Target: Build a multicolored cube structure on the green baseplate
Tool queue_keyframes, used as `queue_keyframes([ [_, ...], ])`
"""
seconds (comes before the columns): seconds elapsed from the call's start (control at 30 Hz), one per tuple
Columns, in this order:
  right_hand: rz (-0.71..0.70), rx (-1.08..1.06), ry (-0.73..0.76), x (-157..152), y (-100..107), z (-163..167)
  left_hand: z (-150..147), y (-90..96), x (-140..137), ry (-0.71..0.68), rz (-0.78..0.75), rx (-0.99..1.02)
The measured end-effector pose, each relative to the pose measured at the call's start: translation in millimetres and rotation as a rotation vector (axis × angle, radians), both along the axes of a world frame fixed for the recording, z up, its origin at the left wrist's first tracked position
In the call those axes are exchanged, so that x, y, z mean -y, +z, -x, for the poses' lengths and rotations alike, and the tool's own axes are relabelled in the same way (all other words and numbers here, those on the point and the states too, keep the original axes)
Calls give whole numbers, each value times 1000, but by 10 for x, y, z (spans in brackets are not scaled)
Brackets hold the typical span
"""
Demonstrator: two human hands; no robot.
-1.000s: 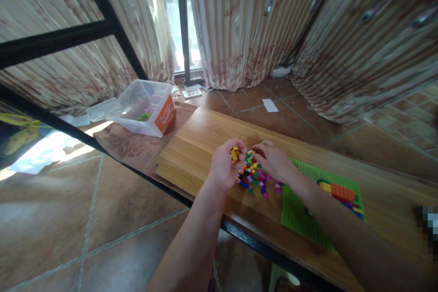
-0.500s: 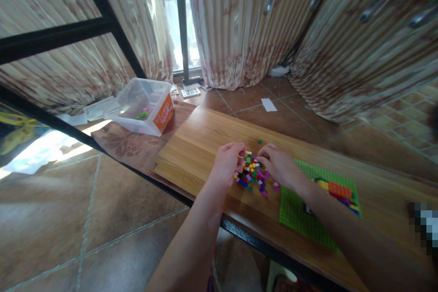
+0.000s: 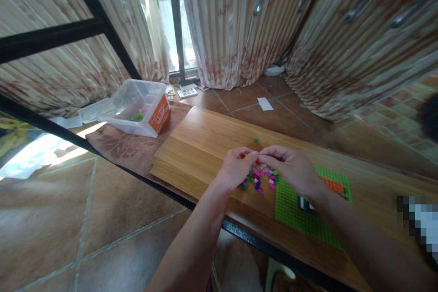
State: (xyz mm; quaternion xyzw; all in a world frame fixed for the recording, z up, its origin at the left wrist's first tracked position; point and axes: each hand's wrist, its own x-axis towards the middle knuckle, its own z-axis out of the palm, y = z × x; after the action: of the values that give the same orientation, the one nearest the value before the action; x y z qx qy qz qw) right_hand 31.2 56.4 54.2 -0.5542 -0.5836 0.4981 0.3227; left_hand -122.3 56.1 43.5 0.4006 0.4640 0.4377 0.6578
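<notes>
Left hand and right hand are basically fingertip to fingertip above some tiny colorful bricks on the wooden counter, can't make out what's between them. Green baseplate is partly behind the right forearm, clear bin well off left.

Left hand and right hand: bare — five-fingered. Left forearm, right forearm: also bare, smooth, tapering to the wrist. Dark purplish sliver at bottom edge — maybe clothing, too small to tell.
</notes>
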Motion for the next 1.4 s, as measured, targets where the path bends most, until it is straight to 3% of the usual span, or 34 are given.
queue_keyframes([
  [0.13,126,-223,-79,-25,-96,-94,-3,-43,1,-65,57,15],
  [0.2,130,-284,-152,-46,-126,-146,-10,-84,-7,-52,13,-102],
  [0.33,176,-265,-248,-71,-167,-207,-54,-148,-17,-40,-146,-438],
  [0.5,177,-192,-215,-54,-211,-219,-120,-194,-5,-97,-207,-502],
  [0.6,146,-135,-185,-28,-161,-186,-138,-206,-10,-27,-124,-383],
  [0.8,-5,60,45,21,128,50,-129,-95,-27,75,333,257],
  [0.93,-235,225,63,-133,155,150,-33,-31,-65,107,436,519],
  [1.03,-390,415,-18,-327,23,137,102,4,-114,226,403,553],
  [1.17,-394,724,152,-483,-213,152,263,61,-157,437,335,537],
  [1.27,-372,878,280,-505,-336,225,308,87,-160,443,327,539],
  [1.4,-364,953,297,-512,-390,290,293,72,-152,402,332,493],
])
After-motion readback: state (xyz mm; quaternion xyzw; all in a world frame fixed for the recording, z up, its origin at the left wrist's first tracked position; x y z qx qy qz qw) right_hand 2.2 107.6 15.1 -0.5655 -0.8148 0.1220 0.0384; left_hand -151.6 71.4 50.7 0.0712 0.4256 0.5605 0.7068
